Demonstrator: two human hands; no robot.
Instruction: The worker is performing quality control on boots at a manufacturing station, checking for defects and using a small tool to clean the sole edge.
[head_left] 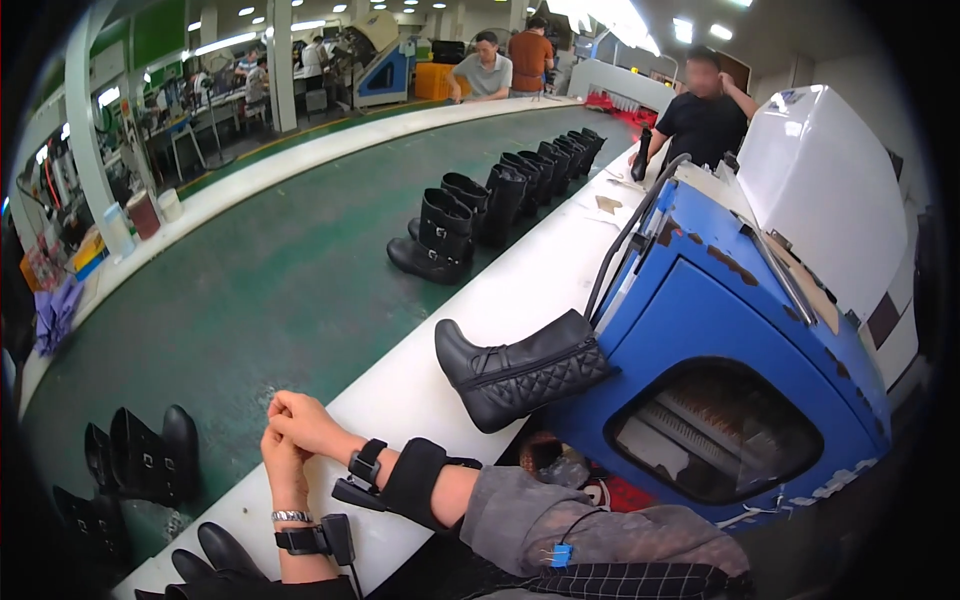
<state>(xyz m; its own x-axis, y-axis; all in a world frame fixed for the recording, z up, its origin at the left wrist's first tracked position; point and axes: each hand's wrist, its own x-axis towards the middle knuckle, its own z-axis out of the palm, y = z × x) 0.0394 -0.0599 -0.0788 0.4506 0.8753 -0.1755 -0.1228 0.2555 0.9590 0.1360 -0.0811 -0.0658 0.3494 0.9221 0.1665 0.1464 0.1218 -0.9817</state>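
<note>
Above the white ledge, beside the green conveyor belt, my two hands meet. My right hand has its fingers curled in against my left hand, and both look closed. Anything small between them is hidden. To the right of my hands a black boot with a quilted shaft and a side zip lies tilted on the ledge, its shaft against a blue machine. Close to my left forearm are more black boots, partly cut off by the arm.
A row of black buckled boots stands along the green belt. More boots are at lower left. The blue machine with a window bounds the right side. A person in black holds a boot farther up the line.
</note>
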